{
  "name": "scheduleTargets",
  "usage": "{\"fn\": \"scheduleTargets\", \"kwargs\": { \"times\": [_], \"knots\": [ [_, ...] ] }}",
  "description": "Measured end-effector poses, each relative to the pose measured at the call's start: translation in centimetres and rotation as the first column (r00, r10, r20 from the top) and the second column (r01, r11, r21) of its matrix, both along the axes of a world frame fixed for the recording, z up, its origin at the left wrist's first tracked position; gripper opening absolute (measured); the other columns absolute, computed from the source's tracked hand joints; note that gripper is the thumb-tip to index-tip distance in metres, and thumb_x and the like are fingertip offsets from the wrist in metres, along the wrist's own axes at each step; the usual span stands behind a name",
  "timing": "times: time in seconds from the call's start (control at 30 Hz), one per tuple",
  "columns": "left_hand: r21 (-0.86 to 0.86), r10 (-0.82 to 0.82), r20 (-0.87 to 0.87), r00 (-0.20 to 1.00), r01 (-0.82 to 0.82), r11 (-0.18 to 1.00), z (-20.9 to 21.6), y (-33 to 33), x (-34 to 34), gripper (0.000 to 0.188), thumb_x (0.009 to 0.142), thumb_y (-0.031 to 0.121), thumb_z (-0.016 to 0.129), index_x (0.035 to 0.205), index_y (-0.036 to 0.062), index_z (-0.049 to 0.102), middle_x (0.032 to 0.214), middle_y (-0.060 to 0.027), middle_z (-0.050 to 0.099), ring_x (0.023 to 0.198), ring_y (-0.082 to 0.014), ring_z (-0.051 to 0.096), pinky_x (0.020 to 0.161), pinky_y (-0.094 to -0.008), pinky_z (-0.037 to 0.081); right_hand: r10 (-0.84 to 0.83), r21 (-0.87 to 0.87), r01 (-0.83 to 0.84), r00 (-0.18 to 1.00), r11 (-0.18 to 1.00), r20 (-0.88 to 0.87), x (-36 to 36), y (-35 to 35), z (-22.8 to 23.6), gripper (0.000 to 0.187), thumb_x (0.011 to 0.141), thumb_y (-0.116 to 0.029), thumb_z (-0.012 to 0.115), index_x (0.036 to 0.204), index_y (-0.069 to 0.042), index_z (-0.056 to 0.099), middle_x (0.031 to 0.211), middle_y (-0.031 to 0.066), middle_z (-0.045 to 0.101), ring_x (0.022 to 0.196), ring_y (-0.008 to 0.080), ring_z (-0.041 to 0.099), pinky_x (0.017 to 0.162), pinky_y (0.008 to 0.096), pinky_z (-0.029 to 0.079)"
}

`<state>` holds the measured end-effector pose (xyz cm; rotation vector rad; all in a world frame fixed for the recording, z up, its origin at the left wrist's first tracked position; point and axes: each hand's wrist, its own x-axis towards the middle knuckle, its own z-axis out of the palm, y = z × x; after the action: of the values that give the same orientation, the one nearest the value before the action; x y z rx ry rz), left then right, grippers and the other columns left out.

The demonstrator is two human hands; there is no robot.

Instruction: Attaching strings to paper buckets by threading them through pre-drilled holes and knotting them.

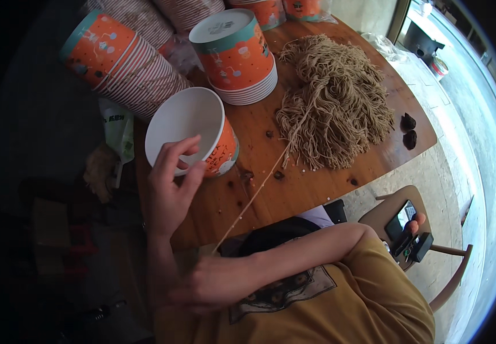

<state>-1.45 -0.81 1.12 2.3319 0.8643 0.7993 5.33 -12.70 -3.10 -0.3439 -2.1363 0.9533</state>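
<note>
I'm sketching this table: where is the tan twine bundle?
In the head view, the tan twine bundle lies on the right of the wooden table, between the inverted bucket stack and two dark lumps.

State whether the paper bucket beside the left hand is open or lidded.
Open: the paper bucket has no lid over its rim, and its white inside shows beyond the left hand.

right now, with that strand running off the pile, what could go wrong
The tan strand could snag or tangle, since it runs from the loose pile of strands toward the right hand. The open paper bucket might tip if the left hand, at its rim, knocks it.
</note>
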Motion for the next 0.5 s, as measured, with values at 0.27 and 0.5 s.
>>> {"fn": "scheduleTargets", "kwargs": {
  "times": [0.27,0.5],
  "knots": [
    [-0.158,0.001,-0.121,0.993,-0.021,0.987,0.2,2.1,2.6,0.031,0.084,0.004,0.057,0.115,0.0009,0.054,0.091,-0.0116,0.062,0.077,-0.0185,0.060,0.068,-0.0289,0.050,-0.487,-0.445,0.325,0.813,0.834,-0.319,6.5,3.5,-1.8,0.009,0.076,-0.007,0.055,0.083,-0.003,0.053,0.070,0.0091,0.057,0.062,0.0190,0.058,0.058,0.0330,0.047],
    [-0.487,0.064,0.041,0.997,-0.035,0.873,1.9,4.2,0.9,0.021,0.087,0.005,0.055,0.106,-0.0022,0.058,0.092,-0.0026,0.061,0.082,-0.0069,0.055,0.077,-0.0228,0.046,-0.744,-0.638,0.465,0.611,0.614,-0.270,10.3,5.8,-4.1,0.004,0.085,-0.006,0.053,0.088,-0.004,0.050,0.076,-0.0032,0.050,0.070,0.0033,0.045,0.060,0.0203,0.040]
  ]
}}
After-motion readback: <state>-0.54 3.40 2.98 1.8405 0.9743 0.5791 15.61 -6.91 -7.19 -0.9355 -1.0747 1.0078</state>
